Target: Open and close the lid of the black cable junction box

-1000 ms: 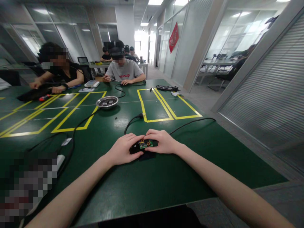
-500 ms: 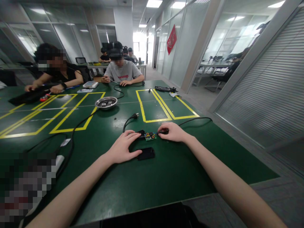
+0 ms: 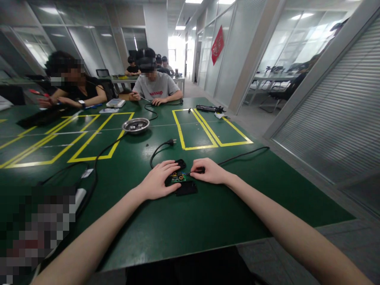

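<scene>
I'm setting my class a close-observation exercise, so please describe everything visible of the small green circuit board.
The circuit board is small and green, carrying orange-and-dark ring-shaped coils and other tiny parts. It lies on the green table, apparently flat, between a black shell on the far side and a flat black piece on the near side. The left hand arches over it, partly hiding it; the right hand is by its right end. Whether either touches it is unclear.

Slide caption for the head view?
Left hand spread by a circuit board between two black casing parts; right hand pinching a dark piece.
</scene>
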{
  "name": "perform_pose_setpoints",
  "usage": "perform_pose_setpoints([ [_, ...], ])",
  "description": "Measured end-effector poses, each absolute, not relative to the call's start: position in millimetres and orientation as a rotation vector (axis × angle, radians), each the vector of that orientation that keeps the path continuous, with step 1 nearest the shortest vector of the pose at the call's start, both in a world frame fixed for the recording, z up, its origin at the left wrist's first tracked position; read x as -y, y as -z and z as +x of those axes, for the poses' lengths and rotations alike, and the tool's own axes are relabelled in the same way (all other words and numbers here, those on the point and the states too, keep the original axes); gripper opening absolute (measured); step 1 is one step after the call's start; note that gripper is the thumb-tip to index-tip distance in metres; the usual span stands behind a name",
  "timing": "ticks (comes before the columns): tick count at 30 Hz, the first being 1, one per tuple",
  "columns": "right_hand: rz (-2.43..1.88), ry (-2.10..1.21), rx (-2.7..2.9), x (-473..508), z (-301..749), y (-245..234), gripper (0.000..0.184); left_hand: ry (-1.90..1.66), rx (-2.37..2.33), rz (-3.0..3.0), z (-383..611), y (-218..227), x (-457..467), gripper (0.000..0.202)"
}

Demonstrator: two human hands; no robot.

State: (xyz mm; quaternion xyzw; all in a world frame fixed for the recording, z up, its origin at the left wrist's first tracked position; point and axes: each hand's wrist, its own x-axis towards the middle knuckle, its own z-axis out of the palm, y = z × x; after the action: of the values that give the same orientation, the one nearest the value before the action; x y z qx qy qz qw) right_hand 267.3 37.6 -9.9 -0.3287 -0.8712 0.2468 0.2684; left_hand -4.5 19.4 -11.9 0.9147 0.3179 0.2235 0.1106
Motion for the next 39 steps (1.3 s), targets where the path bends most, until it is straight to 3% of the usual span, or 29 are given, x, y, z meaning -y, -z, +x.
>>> perform_pose_setpoints([
  [22, -0.916, -0.536, 2.314, -38.0, 259.5, 13.7, 0.015, -0.657, -1.084, 2.623, -12.6, -3.0, -20.6, 0.02],
  [35, -0.954, -0.476, 2.27, -39.6, 261.6, 12.4, 0.01, -0.687, -0.979, 2.66, -13.9, 5.7, -22.4, 0.029],
  [39, -1.03, -0.457, 2.233, -40.9, 267.7, 8.4, 0.011, -0.718, -1.025, 2.667, -13.9, 6.0, -23.4, 0.023],
])
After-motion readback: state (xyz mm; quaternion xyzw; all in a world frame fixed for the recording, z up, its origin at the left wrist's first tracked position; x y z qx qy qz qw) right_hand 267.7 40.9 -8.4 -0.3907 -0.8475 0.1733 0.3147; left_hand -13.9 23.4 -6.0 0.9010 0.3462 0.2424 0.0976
